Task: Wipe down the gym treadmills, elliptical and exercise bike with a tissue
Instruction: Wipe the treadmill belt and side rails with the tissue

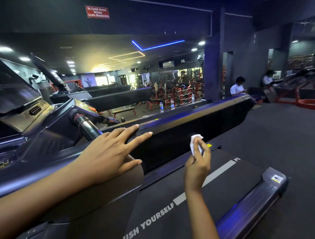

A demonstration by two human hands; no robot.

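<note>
- A treadmill is pictured mid-clean in a dim, blue-lit gym, its long black handrail running away from the camera
- The left hand is laid flat on the near end of the handrail, fingers straight and spread apart, with nothing gripped
- The right hand is held over the belt, just beside the handrail's inner face; a small white tissue is pinched between thumb and curled fingers, its crumpled top standing above the fingertips; whether the tissue touches the panel cannot be told
- The tissue is judged to be very light, soft and limp, and easily torn if dragged hard over seams or the rubber belt; it is best bunched into a pad and pressed on with the fingertips, not held by one corner
- The handrail is judged to be rigid and fixed, with a smooth, slightly glossy top; long strokes along it are likely to meet little resistance, and the left hand can be used as a brace
- The belt, printed "PUSH YOURSELF", may roll under pressure, so weight is better not leaned on it
- Water bottles are lined up beyond the handrail, and a seated person is visible in the background
</note>
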